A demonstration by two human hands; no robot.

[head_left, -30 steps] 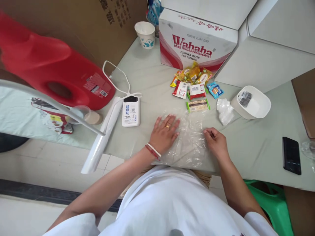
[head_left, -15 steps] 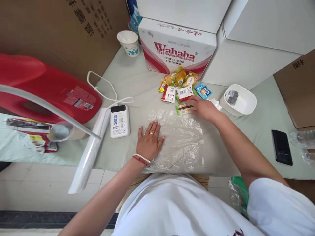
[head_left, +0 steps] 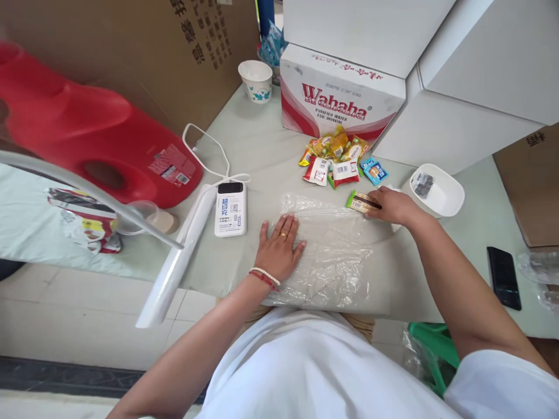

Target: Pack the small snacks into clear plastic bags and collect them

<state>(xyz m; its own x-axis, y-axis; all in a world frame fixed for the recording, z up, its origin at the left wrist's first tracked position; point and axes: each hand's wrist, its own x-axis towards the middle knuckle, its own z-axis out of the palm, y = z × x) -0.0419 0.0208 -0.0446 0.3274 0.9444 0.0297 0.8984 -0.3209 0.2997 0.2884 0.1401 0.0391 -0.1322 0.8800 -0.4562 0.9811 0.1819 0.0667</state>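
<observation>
My left hand (head_left: 280,247) lies flat, fingers stretched, on the left side of a clear plastic bag (head_left: 334,262) spread on the cloth-covered table. Right of the bag's far edge, my right hand (head_left: 391,205) grips a small green-and-brown snack packet (head_left: 363,201) by its right end; the fingertips are partly hidden. Beyond it sits a pile of small wrapped snacks: yellow packets (head_left: 336,144), red-and-white packets (head_left: 346,171) and a blue packet (head_left: 374,170). Just right of my right hand stands a white plastic bowl (head_left: 452,195) with a dark packet inside.
A Wahaha box (head_left: 340,105) and larger white boxes back the table. Leftward are a white power bank (head_left: 230,212) with cable, a plastic film roll (head_left: 174,262), a red jug (head_left: 131,134) and a paper cup (head_left: 257,87). A black phone (head_left: 503,278) lies far right.
My right hand has moved right, away from the snack pile, carrying the green-and-brown packet with it. My left hand stays flat on the bag. The view has shifted slightly.
</observation>
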